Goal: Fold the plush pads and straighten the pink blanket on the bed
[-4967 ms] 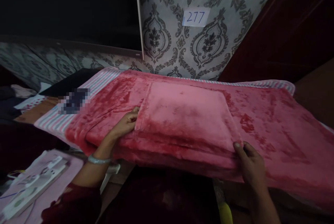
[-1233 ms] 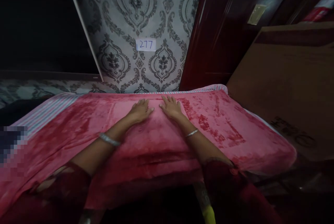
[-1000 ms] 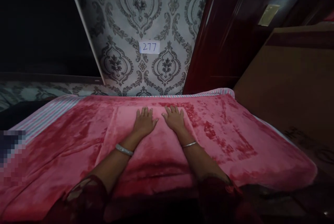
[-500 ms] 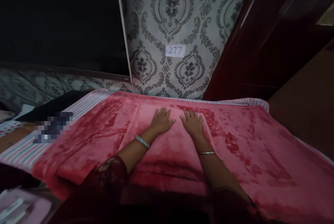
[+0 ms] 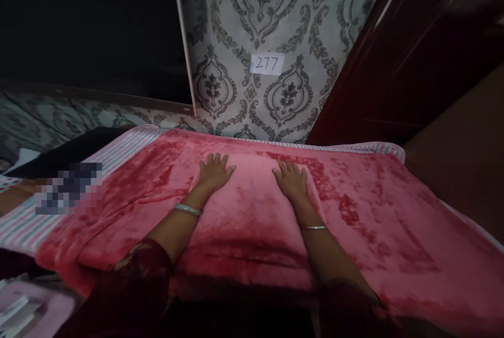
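Observation:
In the head view a plush pink and red blanket [image 5: 366, 222] is spread out before me. A folded pink plush piece [image 5: 252, 196], much like the blanket, lies on its middle. My left hand [image 5: 213, 172] rests flat at the upper left of this folded piece, fingers spread. Near its upper right edge lies my right hand [image 5: 291, 178], also flat with fingers apart. Neither hand grips anything. A bracelet [image 5: 187, 209] circles my left wrist, and a thin bangle [image 5: 314, 227] my right.
A large dark screen [image 5: 90, 28] stands at the back left, before a patterned wall [image 5: 220, 18] bearing a paper label [image 5: 266, 63] marked 277. Dark red glossy furniture [image 5: 401, 60] rises at the right. A pink tray [image 5: 51, 306] with whitish items sits at the lower left.
My left hand has slid left across the folded piece, away from my right hand. The right hand stays in nearly the same place. The view has shifted slightly.

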`<state>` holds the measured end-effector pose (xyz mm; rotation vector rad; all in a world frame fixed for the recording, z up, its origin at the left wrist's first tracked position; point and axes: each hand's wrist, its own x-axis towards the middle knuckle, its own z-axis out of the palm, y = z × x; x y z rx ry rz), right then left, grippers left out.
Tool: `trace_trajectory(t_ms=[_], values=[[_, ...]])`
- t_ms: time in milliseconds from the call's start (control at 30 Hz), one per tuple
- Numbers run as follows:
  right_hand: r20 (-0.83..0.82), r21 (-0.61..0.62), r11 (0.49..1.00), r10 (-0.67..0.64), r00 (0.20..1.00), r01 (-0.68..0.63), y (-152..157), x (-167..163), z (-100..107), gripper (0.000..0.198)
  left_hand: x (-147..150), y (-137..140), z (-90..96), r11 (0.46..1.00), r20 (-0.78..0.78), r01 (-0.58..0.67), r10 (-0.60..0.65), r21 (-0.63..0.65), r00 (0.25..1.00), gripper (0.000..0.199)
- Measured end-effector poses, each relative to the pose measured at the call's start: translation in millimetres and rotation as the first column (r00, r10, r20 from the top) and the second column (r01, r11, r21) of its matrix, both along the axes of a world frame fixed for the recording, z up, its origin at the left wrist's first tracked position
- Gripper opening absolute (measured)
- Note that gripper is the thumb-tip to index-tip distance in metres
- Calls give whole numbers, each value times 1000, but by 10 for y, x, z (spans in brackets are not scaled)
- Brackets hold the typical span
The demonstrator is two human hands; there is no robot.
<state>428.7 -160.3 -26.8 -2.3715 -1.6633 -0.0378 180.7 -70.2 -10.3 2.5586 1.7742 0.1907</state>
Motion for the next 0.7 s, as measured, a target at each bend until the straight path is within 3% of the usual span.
trace_trajectory(t_ms=[433, 600, 700], values=[[-23, -37, 999, -11, 1000, 10, -39, 52, 112, 57, -6, 6, 58, 1000, 44, 21, -22, 11, 999, 70], [-91, -54, 988, -152, 984, 148, -368, 277, 87, 60, -70, 63, 146, 995, 73, 47, -40, -93, 997, 71], [-180, -51, 991, -129, 975, 122, -630, 462, -18, 62, -211, 64, 189, 990, 132, 58, -41, -130, 990, 75]])
